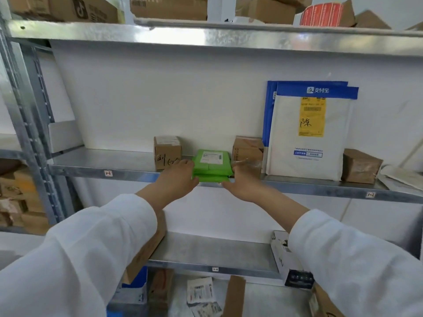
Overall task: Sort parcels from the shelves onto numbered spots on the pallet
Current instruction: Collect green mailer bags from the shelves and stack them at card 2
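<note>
Green, probably soft and light: support parcel [211, 164] under both ends, between left hand [177, 179] and right hand [242, 184]; cannot tell grip tightness.

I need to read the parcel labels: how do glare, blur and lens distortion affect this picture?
Head view: strong glare washes out the upper shelf beam; the wide lens bows the middle shelf; small print on the green parcel is too soft to read.

A flat parcel [211, 163] lies at the front edge of the middle shelf [114, 162], between left carton [167, 152] and right carton [248, 151]. Rightward, padded mailers [306, 138] lean on the wall [160, 99], then an end carton [361, 165].
</note>
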